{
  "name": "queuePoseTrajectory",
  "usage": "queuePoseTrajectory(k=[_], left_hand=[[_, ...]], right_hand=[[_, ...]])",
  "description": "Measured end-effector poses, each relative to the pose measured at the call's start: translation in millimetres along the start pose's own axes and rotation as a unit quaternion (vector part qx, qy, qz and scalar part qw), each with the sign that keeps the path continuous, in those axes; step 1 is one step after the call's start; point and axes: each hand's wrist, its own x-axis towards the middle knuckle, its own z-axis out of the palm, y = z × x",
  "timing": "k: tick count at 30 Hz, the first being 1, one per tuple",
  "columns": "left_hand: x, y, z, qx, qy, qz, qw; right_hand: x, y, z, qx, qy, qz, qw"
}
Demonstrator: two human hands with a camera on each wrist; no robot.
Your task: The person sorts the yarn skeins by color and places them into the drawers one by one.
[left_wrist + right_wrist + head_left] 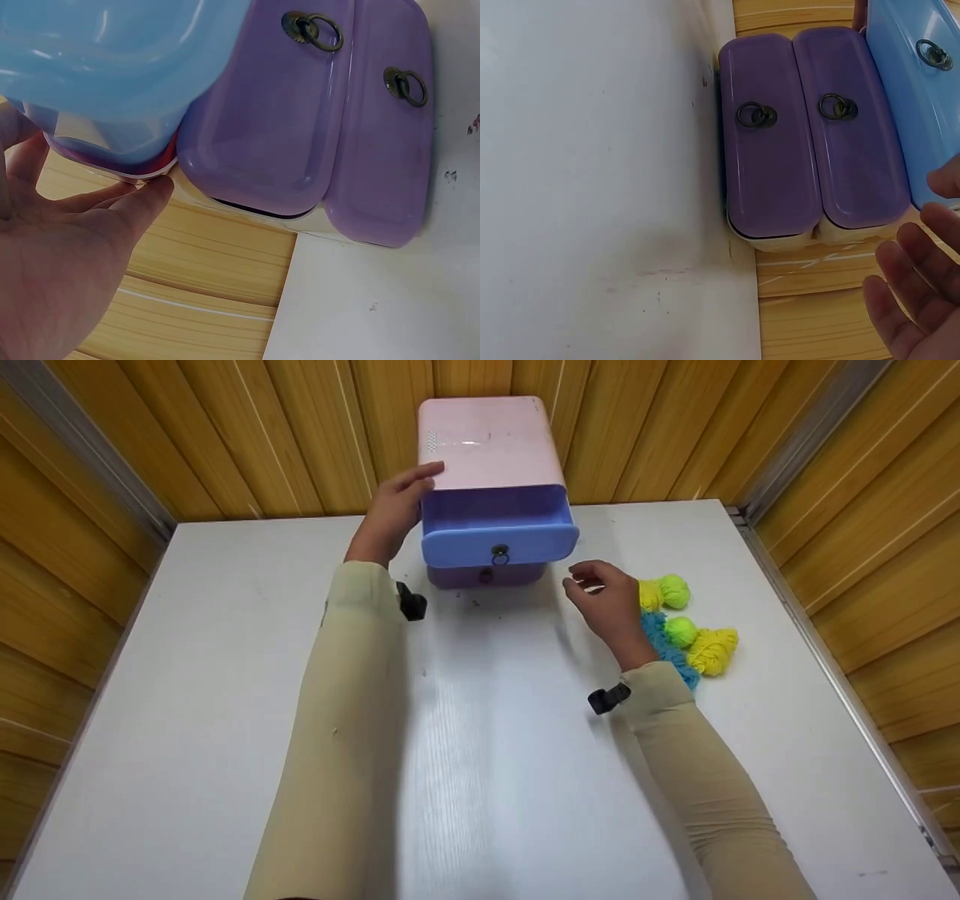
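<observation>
A small pink-topped drawer cabinet [487, 450] stands against the back wall. Its blue top drawer [461, 547] is pulled out, and the inside that shows holds nothing. Two purple drawers [776, 172] below it are closed, each with a metal ring pull [756, 115]. My left hand [394, 514] rests against the cabinet's upper left side, fingers extended along it. To the right of the blue drawer's front, my right hand [609, 604] hovers apart from it, fingers loosely bent and holding nothing.
Beside my right wrist lie several pieces of yarn: a yellow bundle [712, 651], green balls [681, 631] and blue yarn [664, 649], partly hidden by the arm. Wood-patterned panels [285, 435] enclose the white table [187, 697] at the back and sides.
</observation>
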Motion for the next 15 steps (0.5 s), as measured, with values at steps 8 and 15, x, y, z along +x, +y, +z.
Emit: queuePoseTrajectory(k=[8,15], left_hand=[[-1.2,2.4,0.3,-0.002,-0.001,0.002,1.0],[-1.7,1.1,0.2,-0.013,-0.003,0.006,0.9999]], right_hand=[[7.3,10.6,-6.8,-0.027,-0.012,0.029,0.999],[12.0,20.1,-13.5,-0.064,-0.005,0.044,0.997]])
